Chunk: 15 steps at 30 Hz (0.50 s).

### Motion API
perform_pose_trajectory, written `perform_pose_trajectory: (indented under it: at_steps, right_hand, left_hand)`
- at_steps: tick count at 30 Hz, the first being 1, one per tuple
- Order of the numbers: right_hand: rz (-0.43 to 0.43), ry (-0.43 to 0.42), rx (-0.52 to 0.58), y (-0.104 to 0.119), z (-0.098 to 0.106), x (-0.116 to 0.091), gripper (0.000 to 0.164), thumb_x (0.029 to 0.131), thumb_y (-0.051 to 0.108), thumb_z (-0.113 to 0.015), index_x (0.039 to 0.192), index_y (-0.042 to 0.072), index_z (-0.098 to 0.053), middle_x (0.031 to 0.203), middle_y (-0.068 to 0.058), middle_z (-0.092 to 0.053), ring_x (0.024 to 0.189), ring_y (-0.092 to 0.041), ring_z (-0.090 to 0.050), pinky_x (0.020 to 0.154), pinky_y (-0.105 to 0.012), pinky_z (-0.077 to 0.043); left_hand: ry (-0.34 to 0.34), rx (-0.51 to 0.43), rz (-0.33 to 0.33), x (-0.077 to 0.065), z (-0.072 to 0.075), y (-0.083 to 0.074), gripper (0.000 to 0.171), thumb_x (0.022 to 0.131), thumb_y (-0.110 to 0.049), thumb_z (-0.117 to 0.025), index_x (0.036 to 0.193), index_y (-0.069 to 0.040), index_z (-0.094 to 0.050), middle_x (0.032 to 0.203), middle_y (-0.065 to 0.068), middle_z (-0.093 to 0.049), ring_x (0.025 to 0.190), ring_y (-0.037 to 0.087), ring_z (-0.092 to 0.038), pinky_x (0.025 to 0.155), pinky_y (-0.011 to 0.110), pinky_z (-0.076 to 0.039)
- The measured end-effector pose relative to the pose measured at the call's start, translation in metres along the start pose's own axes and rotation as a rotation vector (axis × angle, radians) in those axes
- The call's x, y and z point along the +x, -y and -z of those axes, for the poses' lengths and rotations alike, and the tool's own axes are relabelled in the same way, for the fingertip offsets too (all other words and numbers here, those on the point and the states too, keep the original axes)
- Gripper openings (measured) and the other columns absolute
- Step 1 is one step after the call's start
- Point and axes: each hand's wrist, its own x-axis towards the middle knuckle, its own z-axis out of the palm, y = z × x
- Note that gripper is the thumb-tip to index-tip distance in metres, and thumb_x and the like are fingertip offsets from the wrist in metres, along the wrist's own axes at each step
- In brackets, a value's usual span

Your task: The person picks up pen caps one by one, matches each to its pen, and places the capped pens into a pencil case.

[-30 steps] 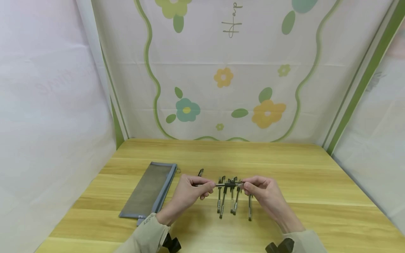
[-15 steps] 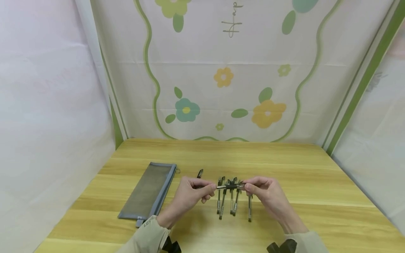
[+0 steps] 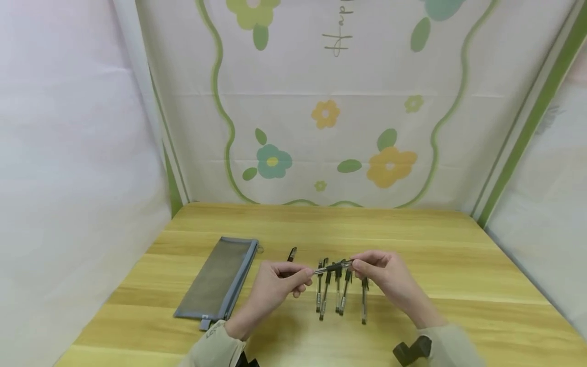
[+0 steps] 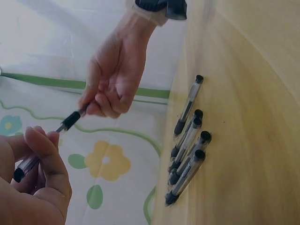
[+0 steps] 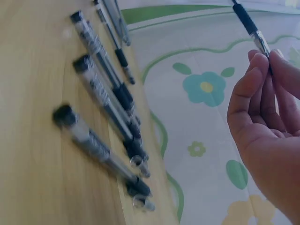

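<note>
A clear-barrelled pen with a black rubber grip is held up between both hands, above the table. Its barrel end is pinched by the left hand, as the left wrist view also shows. Thumb and fingertips of the right hand pinch the other end, hiding its tip; the right wrist view shows this hand close up. Behind and below the held pen lie several similar pens, side by side on the wooden surface. One more pen lies apart, past the left hand.
On the left of the wooden table lies a flat grey-blue mesh zip pouch. White cloth with flowers hangs behind the table, and plain white panels stand at the sides.
The right hand has risen slightly, so the held pen now slants up toward the right. Both hands keep their pinch on it. The pens on the table and the pouch stay put.
</note>
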Motion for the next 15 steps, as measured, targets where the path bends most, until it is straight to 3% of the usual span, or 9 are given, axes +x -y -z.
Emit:
perform_pose_trajectory:
  at_steps: [4,9,15]
  right_hand:
    - [-0.029,0.027,-0.088,-0.004,0.012,0.013,0.029,0.092,0.017,-0.071,0.112,-0.003,-0.068,0.102,-0.016,-0.070,0.093,-0.035,-0.065,0.086,-0.047,-0.053]
    - [-0.023,0.068,-0.201,-0.002,0.024,0.027,0.029,0.091,0.022,-0.072,0.112,0.002,-0.070,0.102,-0.018,-0.070,0.093,-0.038,-0.062,0.085,-0.050,-0.053]
    - [-0.061,0.134,-0.231,-0.003,0.031,0.044,0.032,0.091,0.024,-0.073,0.114,0.002,-0.068,0.107,-0.024,-0.067,0.096,-0.045,-0.060,0.089,-0.055,-0.050]
  left_hand:
    - [0.010,-0.031,0.012,0.000,-0.002,0.002,0.026,0.090,-0.018,-0.075,0.107,0.001,-0.074,0.095,0.022,-0.070,0.079,0.027,-0.067,0.069,0.029,-0.058]
    - [0.051,-0.071,0.037,-0.001,0.005,0.005,0.028,0.094,-0.015,-0.069,0.117,0.001,-0.069,0.104,0.018,-0.070,0.088,0.026,-0.067,0.080,0.035,-0.058]
    - [0.017,-0.100,0.080,-0.003,0.016,0.011,0.029,0.093,-0.015,-0.070,0.116,0.003,-0.069,0.100,0.020,-0.069,0.080,0.020,-0.066,0.072,0.029,-0.057]
